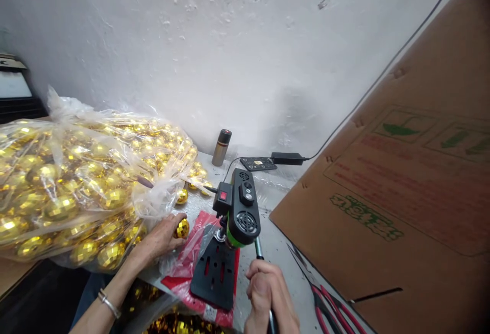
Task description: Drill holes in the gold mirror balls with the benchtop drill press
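Left hand (164,237): thumb and fingers pinching one gold mirrored ball (182,229), just left of a small black drill press (245,210). Right hand (271,293): fist wrapped round the press's lever handle (259,248), near side. Press base plate (214,279) lies on red plastic packaging (197,234) atop the grey worktop (281,260). To the left, from where I stand: large clear bag (61,104) full of similar balls. Far side: metallic flask (221,149), black power adapter (287,159). Right: red-handled scissors (318,293) beside a printed cardboard box (417,201), leaning at a slant.
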Motion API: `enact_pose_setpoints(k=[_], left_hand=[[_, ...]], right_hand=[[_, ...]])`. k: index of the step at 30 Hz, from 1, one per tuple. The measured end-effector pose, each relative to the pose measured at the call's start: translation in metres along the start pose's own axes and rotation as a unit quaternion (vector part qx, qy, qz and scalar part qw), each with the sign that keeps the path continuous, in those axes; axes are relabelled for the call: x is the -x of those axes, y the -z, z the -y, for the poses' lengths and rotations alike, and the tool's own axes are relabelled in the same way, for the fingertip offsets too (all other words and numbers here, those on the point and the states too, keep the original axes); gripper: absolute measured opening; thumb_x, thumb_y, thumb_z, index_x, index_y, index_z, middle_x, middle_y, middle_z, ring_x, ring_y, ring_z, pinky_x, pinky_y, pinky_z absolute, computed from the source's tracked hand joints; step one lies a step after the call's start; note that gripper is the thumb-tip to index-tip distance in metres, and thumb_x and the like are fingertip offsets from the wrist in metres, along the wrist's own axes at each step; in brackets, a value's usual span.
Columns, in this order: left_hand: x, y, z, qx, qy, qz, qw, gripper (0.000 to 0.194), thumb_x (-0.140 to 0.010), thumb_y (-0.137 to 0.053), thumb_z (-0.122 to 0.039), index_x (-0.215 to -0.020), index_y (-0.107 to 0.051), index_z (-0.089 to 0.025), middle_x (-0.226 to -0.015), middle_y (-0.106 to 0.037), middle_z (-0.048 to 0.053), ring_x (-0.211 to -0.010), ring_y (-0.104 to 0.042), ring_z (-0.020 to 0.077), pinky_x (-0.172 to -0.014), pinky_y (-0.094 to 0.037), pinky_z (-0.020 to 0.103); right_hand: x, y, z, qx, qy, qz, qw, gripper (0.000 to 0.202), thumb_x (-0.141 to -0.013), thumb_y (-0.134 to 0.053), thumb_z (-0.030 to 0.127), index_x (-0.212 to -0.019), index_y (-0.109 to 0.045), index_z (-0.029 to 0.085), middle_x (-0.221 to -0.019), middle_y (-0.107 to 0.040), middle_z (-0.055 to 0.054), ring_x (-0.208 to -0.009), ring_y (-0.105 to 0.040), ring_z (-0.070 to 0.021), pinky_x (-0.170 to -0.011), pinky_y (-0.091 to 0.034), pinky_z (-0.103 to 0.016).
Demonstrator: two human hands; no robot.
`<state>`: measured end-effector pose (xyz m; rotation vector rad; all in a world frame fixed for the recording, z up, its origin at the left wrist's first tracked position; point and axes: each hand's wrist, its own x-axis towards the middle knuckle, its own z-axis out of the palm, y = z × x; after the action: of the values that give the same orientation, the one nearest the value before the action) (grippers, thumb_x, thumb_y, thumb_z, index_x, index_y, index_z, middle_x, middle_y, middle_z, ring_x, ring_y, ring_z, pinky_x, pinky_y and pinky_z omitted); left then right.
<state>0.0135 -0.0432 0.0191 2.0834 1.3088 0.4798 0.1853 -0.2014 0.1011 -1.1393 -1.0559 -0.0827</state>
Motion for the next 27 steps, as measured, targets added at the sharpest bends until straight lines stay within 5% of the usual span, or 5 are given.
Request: enact_pose_setpoints(k=[6,10,12,18,27], left_hand=[[0.010,-0.015,-0.031,0.306,0.048,-0.008,0.951,0.066,-0.080,-0.070,-0.067,-0.126,-0.065,-0.020,-0.113,-0.078,0.009,-0.109,-0.073,0.0322,-0.100,-0.057,0.044],[0.018,-0.052,-0.042,0.503,0.079,-0.008,0.860,0.074,-0.073,-0.079,-0.071,-0.123,-0.062,-0.019,-0.119,-0.076,0.011,-0.111,-0.073,0.0296,-0.099,-0.057,0.041],[0.022,-0.070,-0.045,0.524,0.082,-0.035,0.847,0.077,-0.072,-0.082,-0.069,-0.127,-0.060,-0.020,-0.124,-0.075,0.012,-0.116,-0.072,0.0301,-0.102,-0.056,0.041],[0.032,-0.102,-0.046,0.443,0.039,-0.084,0.892,0.070,-0.076,-0.078,-0.062,-0.128,-0.057,-0.021,-0.127,-0.075,0.013,-0.124,-0.070,0.0329,-0.110,-0.054,0.048],[0.042,-0.121,-0.037,0.184,-0.088,-0.138,0.969,0.055,-0.079,-0.074,-0.031,-0.133,-0.063,-0.023,-0.133,-0.073,0.016,-0.126,-0.069,0.0381,-0.110,-0.055,0.057]], right_hand=[[-0.015,0.002,-0.005,0.005,0.058,0.013,0.998,0.034,-0.105,-0.049,0.011,-0.073,-0.054,0.020,-0.068,-0.054,0.002,-0.055,-0.049,-0.0083,-0.052,-0.036,-0.023],[-0.030,0.007,-0.003,0.019,0.074,0.043,0.996,0.033,-0.105,-0.049,0.013,-0.073,-0.055,0.020,-0.066,-0.051,0.003,-0.056,-0.050,-0.0086,-0.051,-0.038,-0.022],[-0.035,0.008,0.000,0.029,0.049,0.043,0.997,0.033,-0.106,-0.050,0.016,-0.074,-0.057,0.020,-0.066,-0.051,0.003,-0.058,-0.051,-0.0094,-0.054,-0.040,-0.023],[-0.040,0.013,0.001,0.035,0.072,0.084,0.993,0.032,-0.106,-0.050,0.016,-0.075,-0.057,0.021,-0.065,-0.051,0.003,-0.059,-0.052,-0.0096,-0.054,-0.041,-0.021],[-0.036,0.018,-0.005,0.039,0.096,0.099,0.990,0.027,-0.104,-0.048,0.010,-0.080,-0.054,0.021,-0.070,-0.051,0.004,-0.059,-0.052,-0.0073,-0.055,-0.042,-0.019]])
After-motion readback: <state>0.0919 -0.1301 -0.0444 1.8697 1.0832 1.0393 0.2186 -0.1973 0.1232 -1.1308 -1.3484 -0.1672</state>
